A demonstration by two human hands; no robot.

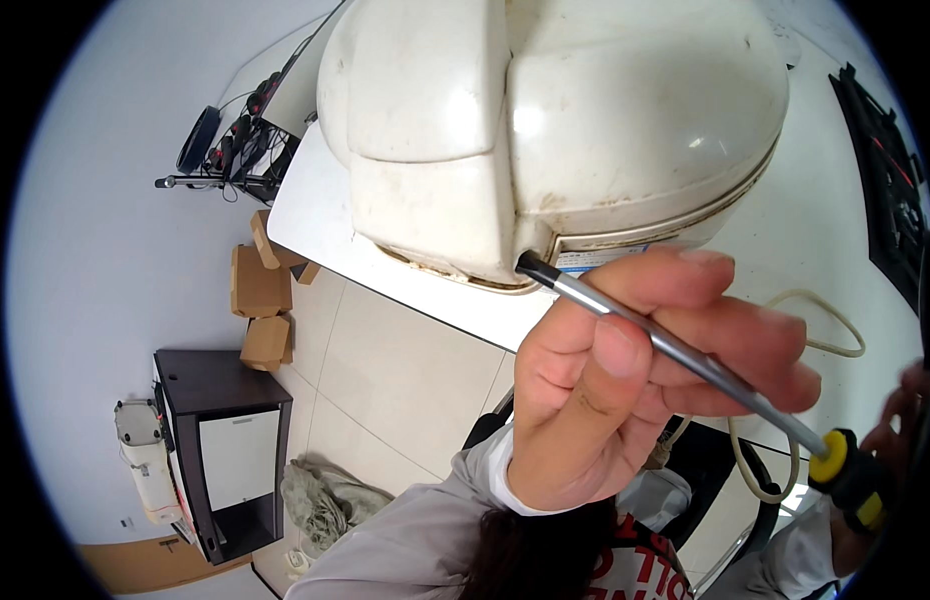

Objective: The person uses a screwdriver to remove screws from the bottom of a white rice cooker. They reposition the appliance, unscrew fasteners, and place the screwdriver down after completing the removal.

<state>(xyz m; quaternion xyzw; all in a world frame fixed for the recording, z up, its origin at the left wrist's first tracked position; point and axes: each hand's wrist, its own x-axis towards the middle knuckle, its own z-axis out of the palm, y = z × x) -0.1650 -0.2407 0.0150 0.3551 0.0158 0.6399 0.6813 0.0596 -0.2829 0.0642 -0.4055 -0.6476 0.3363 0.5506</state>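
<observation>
A rounded, off-white appliance (635, 110), shaped like a rice cooker, stands on the white table, with brownish grime along its lower seam. A long screwdriver (700, 362) with a grey shaft and a yellow-and-black handle slants up to it. Its dark tip meets a recess at the appliance's lower edge; the very end is hidden there. My left hand (605, 375) has the shaft between thumb and fingers, close below the tip. At the dim right rim, my right hand (897, 412) is closed around the handle, partly cut off from view.
A pale cord (835, 312) loops over the table's right side and hangs off its edge. A black tool case (885, 180) lies at the far right. Cardboard boxes (262, 280), a dark cabinet (225, 385) and a crumpled grey-green bag (325, 505) stand on the floor to the left.
</observation>
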